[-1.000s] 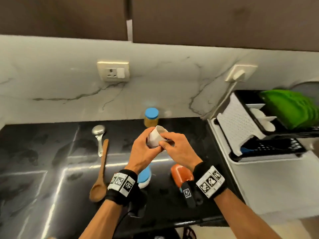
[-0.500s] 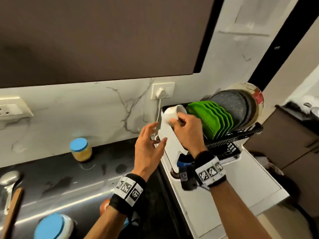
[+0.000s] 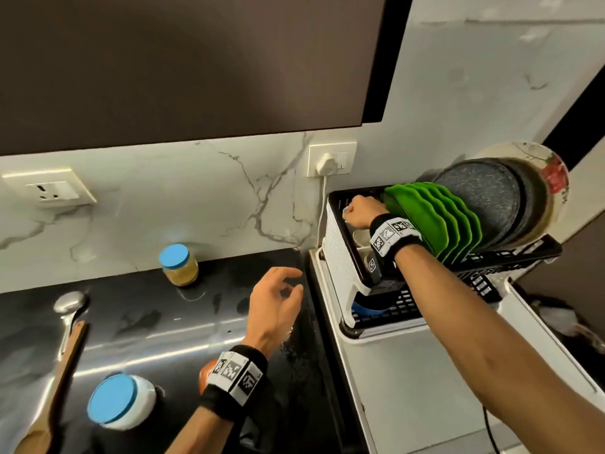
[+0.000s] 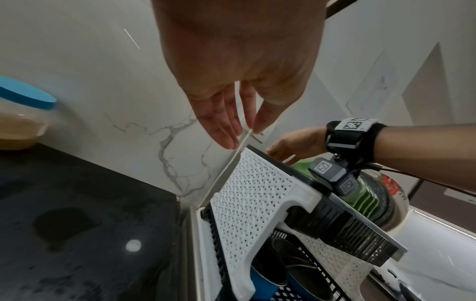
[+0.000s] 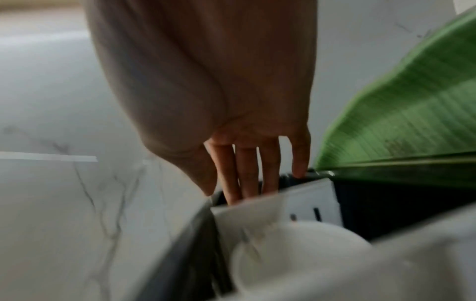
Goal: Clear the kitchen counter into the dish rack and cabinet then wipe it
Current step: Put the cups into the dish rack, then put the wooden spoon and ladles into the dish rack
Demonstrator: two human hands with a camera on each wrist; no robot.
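My right hand [image 3: 358, 209] reaches down into the back-left compartment of the dish rack [image 3: 337, 244], beside the green plates [image 3: 432, 217]. In the right wrist view its fingers [image 5: 247, 175] point straight down behind a white divider that hides their tips. A pale sliver of the white cup [image 3: 345, 211] shows at the thumb; the rest of the cup is hidden. Another white cup [image 5: 296, 254] sits in the nearer compartment. My left hand [image 3: 278, 303] hovers empty with relaxed fingers over the black counter [image 3: 163, 322], just left of the rack.
On the counter stand a blue-lidded jar [image 3: 178, 265] and a blue-lidded white container [image 3: 118, 401], beside a metal spoon [image 3: 68, 306] and a wooden spoon [image 3: 65, 371]. Something orange [image 3: 205, 375] hides behind my left wrist. Dark plates [image 3: 484, 198] fill the rack's right; a brown cabinet [image 3: 196, 60] hangs above.
My right hand carried the white cup from in front of the rack down into its back-left compartment. The left hand let go of it earlier and sank toward the counter.
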